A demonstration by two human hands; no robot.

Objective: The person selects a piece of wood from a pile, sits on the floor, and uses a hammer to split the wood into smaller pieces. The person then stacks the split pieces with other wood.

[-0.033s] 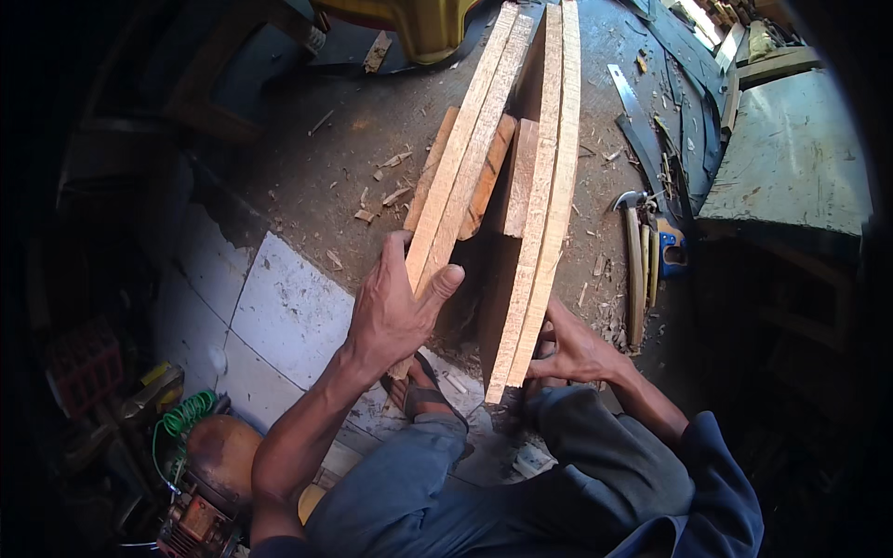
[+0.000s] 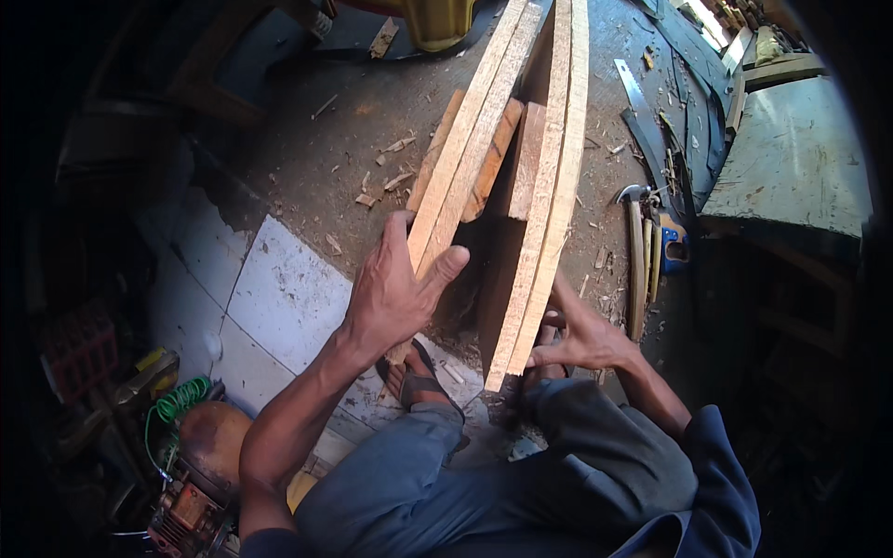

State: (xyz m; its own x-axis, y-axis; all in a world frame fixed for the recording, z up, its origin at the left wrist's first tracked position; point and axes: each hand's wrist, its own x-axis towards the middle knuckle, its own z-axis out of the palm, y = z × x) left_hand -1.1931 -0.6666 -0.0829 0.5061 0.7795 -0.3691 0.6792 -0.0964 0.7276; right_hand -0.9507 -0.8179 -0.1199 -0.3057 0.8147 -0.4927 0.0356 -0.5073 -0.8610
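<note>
Two pairs of pale wooden boards stand on edge before me, the left pair (image 2: 473, 139) and the right pair (image 2: 546, 195) drawing closer at their far ends. Short wood blocks sit against them, one brown block (image 2: 493, 160) by the left pair and one paler block (image 2: 527, 160) inside the right pair. My left hand (image 2: 395, 288) wraps the near part of the left pair, thumb along the inner side. Low on the outer side of the right pair, my right hand (image 2: 595, 337) presses in with bent fingers; some fingertips are hidden behind the wood.
A hammer (image 2: 636, 270) and a blue-handled saw (image 2: 672, 246) lie at right, beside a pale-topped bench (image 2: 791, 158). Wood chips (image 2: 395, 181) litter the floor. A yellow stool leg (image 2: 437, 23) stands far off; a compressor (image 2: 191, 507) with green hose sits lower left.
The boards and blocks appear slightly higher in the picture, with a small shift of the whole view. Both hands keep their hold.
</note>
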